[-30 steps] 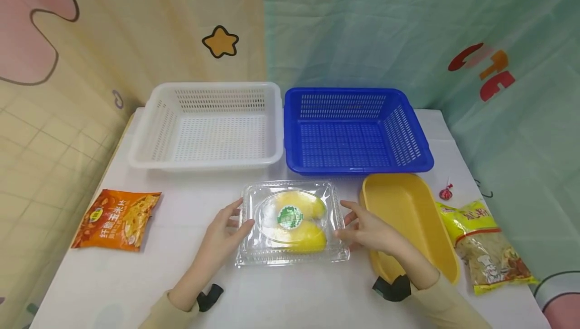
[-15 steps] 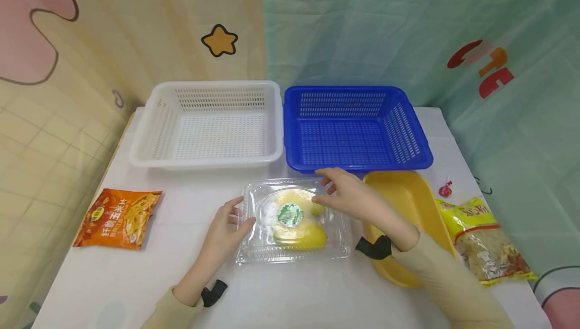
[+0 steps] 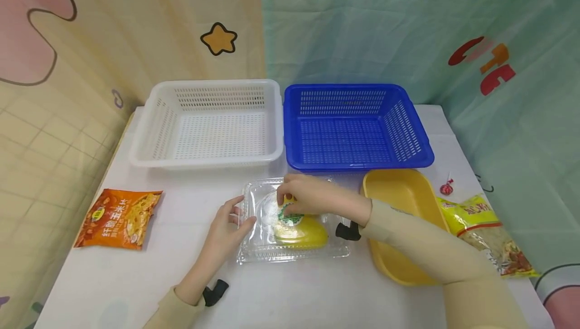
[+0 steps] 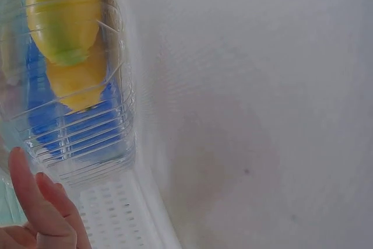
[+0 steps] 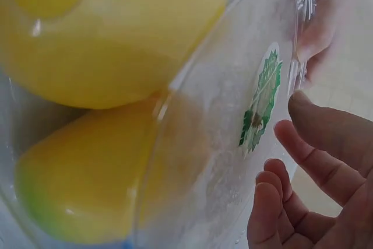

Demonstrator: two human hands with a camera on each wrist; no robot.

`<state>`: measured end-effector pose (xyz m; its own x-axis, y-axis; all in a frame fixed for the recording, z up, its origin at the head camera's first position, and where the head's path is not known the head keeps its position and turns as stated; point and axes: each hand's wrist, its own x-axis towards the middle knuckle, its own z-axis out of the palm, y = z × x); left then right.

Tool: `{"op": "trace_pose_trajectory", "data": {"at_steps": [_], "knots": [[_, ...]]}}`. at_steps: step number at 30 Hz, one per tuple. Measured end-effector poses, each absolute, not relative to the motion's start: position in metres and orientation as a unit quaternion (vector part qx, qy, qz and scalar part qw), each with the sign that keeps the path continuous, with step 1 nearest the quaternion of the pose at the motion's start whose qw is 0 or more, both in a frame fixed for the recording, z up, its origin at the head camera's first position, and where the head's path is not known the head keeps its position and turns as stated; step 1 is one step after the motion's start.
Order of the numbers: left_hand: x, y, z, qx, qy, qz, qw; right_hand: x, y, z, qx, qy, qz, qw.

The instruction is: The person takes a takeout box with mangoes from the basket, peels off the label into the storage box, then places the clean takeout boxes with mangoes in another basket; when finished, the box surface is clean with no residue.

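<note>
A clear plastic clamshell box (image 3: 265,251) lies on the white table, with two yellow mango-like fruits (image 3: 302,233) inside. On its lid is a round green-and-white sticker (image 5: 267,97). My left hand (image 3: 226,231) rests at the box's left edge, thumb over the rim and fingers along the side. In the left wrist view, its fingers (image 4: 41,214) look fairly straight beside the clear wall. Over the lid, my right hand (image 3: 312,194) hangs with loosely bent fingers at the sticker, partly covering it. The right wrist view shows a gap between thumb and fingers, with nothing held.
Behind the box stand a white basket (image 3: 208,163) and a blue basket (image 3: 358,164). A yellow tray (image 3: 385,256) is partly under the right forearm. An orange snack bag (image 3: 119,218) lies left; a yellow-green food bag (image 3: 480,223) and red lollipop (image 3: 446,188) lie right.
My right hand has left the box's right edge and moved left across the lid to the sticker. The left hand and the box have stayed in place.
</note>
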<state>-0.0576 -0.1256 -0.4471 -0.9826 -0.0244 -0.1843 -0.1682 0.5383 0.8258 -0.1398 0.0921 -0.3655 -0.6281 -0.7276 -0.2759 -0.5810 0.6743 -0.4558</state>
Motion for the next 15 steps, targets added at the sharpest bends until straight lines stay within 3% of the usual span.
{"op": "trace_pose_trajectory", "data": {"at_steps": [15], "knots": [[-0.0571,-0.1257,-0.4485,-0.058,0.87,0.483,0.079,-0.1468,0.0852,-0.3709,-0.361,0.888,-0.142,0.245]]}}
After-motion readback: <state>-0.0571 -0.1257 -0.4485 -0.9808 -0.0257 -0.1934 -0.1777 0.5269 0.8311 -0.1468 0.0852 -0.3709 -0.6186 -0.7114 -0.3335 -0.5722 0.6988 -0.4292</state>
